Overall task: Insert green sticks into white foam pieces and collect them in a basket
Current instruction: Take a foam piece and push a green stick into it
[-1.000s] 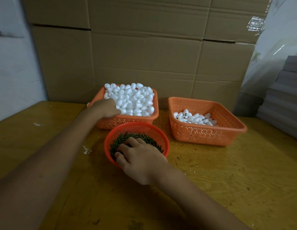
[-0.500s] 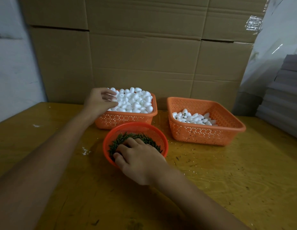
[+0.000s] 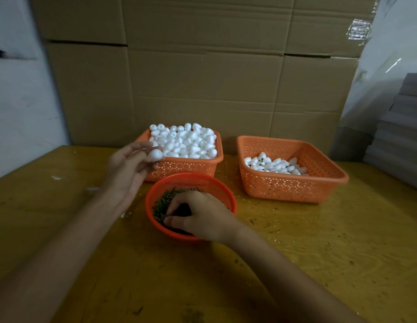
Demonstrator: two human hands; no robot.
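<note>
Foam piece (image 3: pixel 155 154): white, smooth, egg-shaped; pinched at the fingertips of the raised left hand (image 3: pixel 130 169), in front of the full square basket (image 3: pixel 202 163).
Green sticks (image 3: pixel 162 204): thin, heaped in round mesh basket (image 3: pixel 218 183) on wooden bench (image 3: pixel 319 252).
Right hand (image 3: pixel 202 216): fingers curled among the sticks; grip unclear.

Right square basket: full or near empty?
Near empty. The right square basket holds only a shallow layer of white foam pieces; its inner walls show bare above them.
</note>
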